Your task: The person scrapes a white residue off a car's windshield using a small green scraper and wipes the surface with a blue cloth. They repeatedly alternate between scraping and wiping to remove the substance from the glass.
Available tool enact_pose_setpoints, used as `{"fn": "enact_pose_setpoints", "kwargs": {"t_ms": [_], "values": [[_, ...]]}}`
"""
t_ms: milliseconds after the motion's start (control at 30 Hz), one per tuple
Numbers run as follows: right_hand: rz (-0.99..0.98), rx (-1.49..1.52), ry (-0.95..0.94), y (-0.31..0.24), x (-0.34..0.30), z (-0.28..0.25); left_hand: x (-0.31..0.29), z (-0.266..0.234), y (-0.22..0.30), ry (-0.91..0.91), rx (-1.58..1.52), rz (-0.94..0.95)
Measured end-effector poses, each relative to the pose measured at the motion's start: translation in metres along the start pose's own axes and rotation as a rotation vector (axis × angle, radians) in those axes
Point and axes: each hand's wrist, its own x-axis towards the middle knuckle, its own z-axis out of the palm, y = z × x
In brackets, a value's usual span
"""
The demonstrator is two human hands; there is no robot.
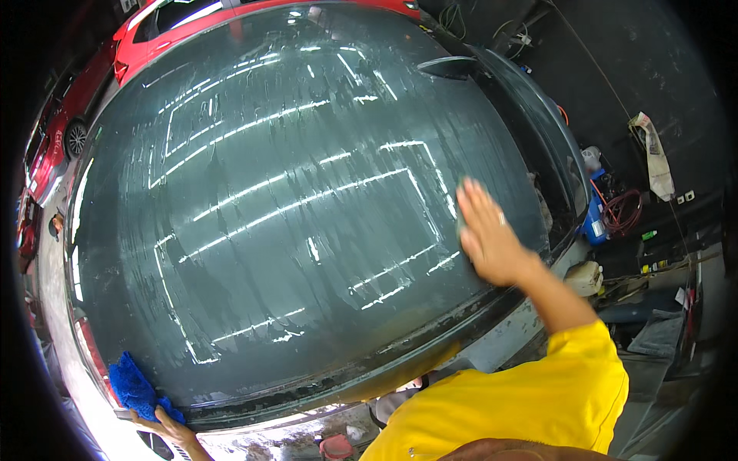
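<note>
A dark grey-green car roof (338, 230), wet and streaked with running water, fills the middle. My right hand (492, 238) presses on its right part, fingers together and nearly straight. A thin greyish-green edge shows beside the fingers; what lies under the palm is mostly hidden. At the roof's near left corner, my left hand (171, 432) grips a blue microfiber cloth (134, 386), which is bunched over the edge. Part of that hand's grip is covered by the cloth.
The windshield (530, 115) and a side mirror-like dark piece (447, 67) lie to the right. Red cars (173, 31) stand beyond and at far left. A white jug (584, 278), a blue tank (594, 221) and coiled hoses (621, 209) sit along the right wall.
</note>
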Motion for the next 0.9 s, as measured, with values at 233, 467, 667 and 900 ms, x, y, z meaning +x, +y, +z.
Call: {"fn": "enact_pose_setpoints", "kwargs": {"t_ms": [233,467,667,900], "values": [[-0.003,-0.106,0.006,0.125,0.34,0.0,0.015,0.017,-0.008,0.021,-0.047,0.037],[-0.146,-0.002,0.094,0.079,0.185,0.02,0.01,0.0,-0.019,0.078,0.087,0.165],[-0.056,0.025,0.033,0.066,0.051,0.007,0.002,-0.002,-0.008,0.036,-0.004,0.015],[0.327,0.07,0.088,0.127,0.25,0.006,0.025,0.014,-0.006,0.017,0.009,0.107]]}}
